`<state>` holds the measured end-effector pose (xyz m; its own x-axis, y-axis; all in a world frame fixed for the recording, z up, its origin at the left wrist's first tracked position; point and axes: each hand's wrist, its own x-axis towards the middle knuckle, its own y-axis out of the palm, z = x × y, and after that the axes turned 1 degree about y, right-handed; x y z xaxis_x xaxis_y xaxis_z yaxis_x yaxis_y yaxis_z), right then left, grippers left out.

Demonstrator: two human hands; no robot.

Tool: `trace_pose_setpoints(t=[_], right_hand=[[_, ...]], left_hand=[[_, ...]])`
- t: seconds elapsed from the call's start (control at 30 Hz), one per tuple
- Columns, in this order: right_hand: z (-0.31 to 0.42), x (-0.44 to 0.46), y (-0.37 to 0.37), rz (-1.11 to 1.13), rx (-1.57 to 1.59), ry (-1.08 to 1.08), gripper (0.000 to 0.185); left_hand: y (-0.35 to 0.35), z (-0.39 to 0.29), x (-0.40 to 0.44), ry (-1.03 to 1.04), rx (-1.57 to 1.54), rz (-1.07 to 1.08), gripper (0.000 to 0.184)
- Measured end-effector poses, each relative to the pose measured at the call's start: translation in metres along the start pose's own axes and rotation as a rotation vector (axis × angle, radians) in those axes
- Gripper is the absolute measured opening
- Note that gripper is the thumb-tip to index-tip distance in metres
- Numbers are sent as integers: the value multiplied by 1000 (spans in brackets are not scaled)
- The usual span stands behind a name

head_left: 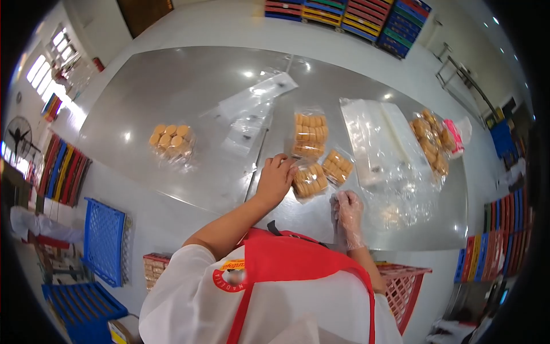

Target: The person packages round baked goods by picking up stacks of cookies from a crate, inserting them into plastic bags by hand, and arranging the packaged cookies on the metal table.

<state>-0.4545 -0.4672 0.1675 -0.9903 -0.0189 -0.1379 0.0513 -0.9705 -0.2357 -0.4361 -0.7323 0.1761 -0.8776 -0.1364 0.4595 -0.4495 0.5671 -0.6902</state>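
My bare left hand (277, 179) is closed at the left edge of a clear bag of round biscuits (310, 181), its fingers bent over the plastic. To the right of that bag, my right hand (348, 208), in a clear plastic glove, is low over the steel table with its fingers curled in. Whatever it may hold is hidden. A smaller bag of biscuits (337, 167) lies between and just beyond my hands. Farther out rests a taller bag (310, 133) with biscuits in stacked rows.
More bagged biscuits (171, 140) sit on the table (189, 74) at left. Flat empty bags (258, 96) lie mid-table, and a pile of clear bags (381, 137) at right. Beyond it are a bag of rounded baked pieces (431, 140) and a pink packet (453, 136). Crates (105, 241) surround the table.
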Motion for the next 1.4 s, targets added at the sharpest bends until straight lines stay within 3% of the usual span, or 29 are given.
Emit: trace_pose_setpoints(t=[0.1, 0.17, 0.27, 0.37, 0.5, 0.77, 0.83, 0.9, 0.93, 1.0, 1.03, 1.07, 1.1, 1.13, 1.17, 1.27, 1.37, 1.4], right_hand=[[-25, 17, 7, -86, 59, -151, 19], [-24, 20, 9, -134, 102, -165, 18], [-15, 18, 12, -149, 95, -149, 17], [-22, 24, 12, -132, 97, -176, 18], [-23, 21, 9, -152, 99, -190, 19], [-14, 19, 12, -156, 141, -152, 19], [-18, 18, 12, -179, 214, -124, 19], [-26, 16, 6, -217, 27, -214, 18], [-28, 14, 3, -238, -65, -258, 17], [17, -10, 10, -44, -145, -513, 17], [49, -31, 14, 54, -195, -627, 17], [87, -44, 21, 312, -109, -510, 22], [92, -43, 33, 478, -68, -456, 41], [125, -51, 34, 710, 110, -263, 61], [113, -39, 51, 781, 312, -257, 69], [169, -44, 58, 506, 664, -121, 42], [187, -35, 38, 257, 731, -257, 18], [191, -35, 31, 220, 732, -290, 17]], left_hand=[[-10, 28, 17, 2, 122, -211, 42], [-30, 50, 35, -41, 471, -382, 45], [-10, 134, 31, -77, 700, -288, 35], [-29, 124, 44, -234, 477, 44, 23], [-21, 123, 44, -194, 411, -160, 14], [-87, 103, 26, -197, 150, -508, 24], [-122, 71, 16, -200, -18, -587, 31], [-158, 20, 7, -101, -139, -695, 29], [-170, 5, 3, -85, -361, -713, 28], [-185, -19, 2, -43, -818, -734, 25], [-189, -35, 2, -76, -978, -668, 24], [-190, -52, 2, -117, -1137, -584, 23], [-185, -65, 1, -165, -1296, -488, 22], [-177, -73, 0, -214, -1382, -396, 23], [-168, -81, 1, -266, -1466, -301, 24], [-145, -82, -5, -317, -1603, -86, 26], [-133, -73, -7, -312, -1646, 35, 30], [-132, -76, -6, -345, -1622, 65, 32]])
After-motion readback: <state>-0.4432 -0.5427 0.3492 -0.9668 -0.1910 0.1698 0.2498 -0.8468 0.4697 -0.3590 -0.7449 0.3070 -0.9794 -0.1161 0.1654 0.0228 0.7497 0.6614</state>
